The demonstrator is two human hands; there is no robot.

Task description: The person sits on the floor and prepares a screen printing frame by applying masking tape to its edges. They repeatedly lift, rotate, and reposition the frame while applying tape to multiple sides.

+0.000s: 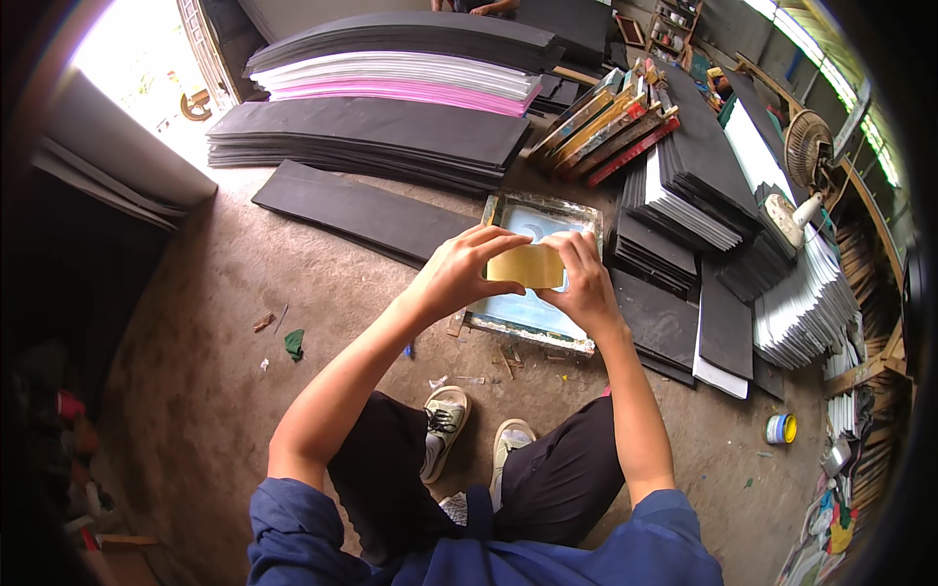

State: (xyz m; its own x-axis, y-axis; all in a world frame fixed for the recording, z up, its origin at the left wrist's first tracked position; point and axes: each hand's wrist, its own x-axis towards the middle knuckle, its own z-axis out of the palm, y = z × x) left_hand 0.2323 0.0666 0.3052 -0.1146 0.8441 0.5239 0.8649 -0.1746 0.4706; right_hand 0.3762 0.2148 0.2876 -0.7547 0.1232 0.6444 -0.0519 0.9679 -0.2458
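Observation:
Both of my hands hold a shiny yellow-brown rectangular piece (528, 266) that looks like packing tape; whether it is a roll or a strip I cannot tell. My left hand (457, 269) pinches its left end, thumb below and fingers above. At its right end my right hand (584, 285) grips it the same way. Beneath the hands lies a screen-printing frame (543, 339) with pale blue mesh (513, 307) and paint-stained, worn edges. A dark crescent shape shows on the mesh near its far side. My hands and the yellow piece hide the frame's middle.
A black foam sheet (357, 210) lies left of the frame, with stacked black sheets (362, 137) behind it. Several stained frames (606, 127) lean together at the back. Right are more sheet stacks (674, 205), a fan (809, 146) and a yellow-blue can (781, 429). Another person's hand (486, 8) shows far off.

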